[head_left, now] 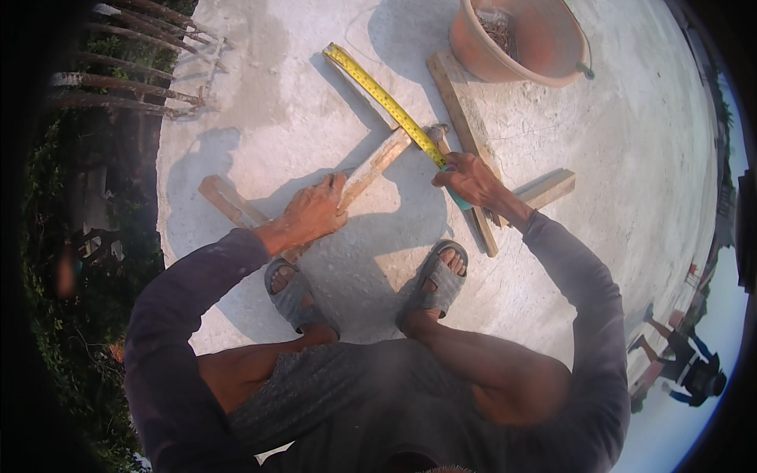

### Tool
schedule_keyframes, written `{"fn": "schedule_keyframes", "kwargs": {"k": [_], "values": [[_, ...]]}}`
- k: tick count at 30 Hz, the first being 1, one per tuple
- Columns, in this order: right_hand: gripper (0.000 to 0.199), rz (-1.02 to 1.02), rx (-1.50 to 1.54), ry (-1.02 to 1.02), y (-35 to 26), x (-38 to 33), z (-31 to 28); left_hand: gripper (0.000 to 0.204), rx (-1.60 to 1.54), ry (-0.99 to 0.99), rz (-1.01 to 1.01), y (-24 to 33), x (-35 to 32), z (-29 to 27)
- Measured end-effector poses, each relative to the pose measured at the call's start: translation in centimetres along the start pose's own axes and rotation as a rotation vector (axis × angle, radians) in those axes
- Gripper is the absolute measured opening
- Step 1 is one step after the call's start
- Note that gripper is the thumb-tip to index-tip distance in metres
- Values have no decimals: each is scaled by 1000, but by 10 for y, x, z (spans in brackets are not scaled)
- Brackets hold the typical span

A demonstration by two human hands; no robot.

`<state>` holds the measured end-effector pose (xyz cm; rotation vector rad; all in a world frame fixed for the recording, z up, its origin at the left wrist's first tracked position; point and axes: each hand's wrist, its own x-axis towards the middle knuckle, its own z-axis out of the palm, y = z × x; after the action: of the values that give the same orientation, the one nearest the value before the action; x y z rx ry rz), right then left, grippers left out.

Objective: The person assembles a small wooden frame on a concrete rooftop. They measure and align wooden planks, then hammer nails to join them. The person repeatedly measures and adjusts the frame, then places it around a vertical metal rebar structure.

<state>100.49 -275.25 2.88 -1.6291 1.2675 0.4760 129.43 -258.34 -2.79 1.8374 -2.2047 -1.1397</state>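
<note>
While the left hand (315, 208) grips a stick (377, 167), the right hand (473, 181) clasps a tape (459, 199), its blade (386, 101) drawn out by the stick's end. A bucket (544, 39) stands beyond.

Near, downward fisheye view from head height

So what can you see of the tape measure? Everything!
The tape measure has a yellow blade with dark markings, pulled out and slanting toward the upper left. Its green case, partly hidden, is in the right hand. The blade crosses the far end of the wooden piece in the left hand; touching or not, I can't tell.
</note>
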Motion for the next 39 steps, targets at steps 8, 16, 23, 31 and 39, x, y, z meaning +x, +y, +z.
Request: {"fn": "schedule_keyframes", "kwargs": {"k": [8,16,23,31,39], "values": [[99,-138,213,68,0,-33,-12,66,1,-106,-57,3,-1,-9],[95,48,285,-166,64,-79,33,70,-186,23,-217,-16,20,-26],[100,-151,-135,-189,63,-82,93,68,-433,477,-531,13,108,-56],[84,-629,-536,-143,8,-59,149,54,670,515,79,-11,153,-89],[84,-815,-642,87,-21,-55,134,32,806,339,321,-43,189,-113]]}}
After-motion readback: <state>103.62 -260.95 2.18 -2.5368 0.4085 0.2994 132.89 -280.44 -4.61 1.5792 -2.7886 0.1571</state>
